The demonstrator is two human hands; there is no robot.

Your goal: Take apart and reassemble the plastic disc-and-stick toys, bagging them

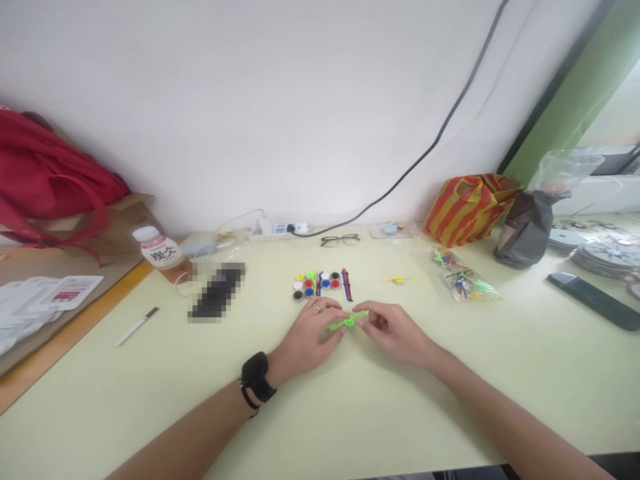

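Observation:
Both hands meet over the pale green table (350,413) on a small green propeller toy (349,323). My left hand (311,333), with a ring and a black wristwatch, pinches its left blade. My right hand (393,328) pinches the hub and right blade with curled fingers. Just behind them lie several coloured round caps (317,285) in rows, with a few coloured sticks (346,284) beside them. A yellow propeller (398,279) lies to the right.
A clear bag of coloured parts (465,279) lies right of centre. A striped bag (470,208), grey bag (526,230), glasses (340,239), power strip (280,229), drink bottle (163,255), pen (137,327) and dark flat case (593,300) stand around. Red fabric (45,177) is far left.

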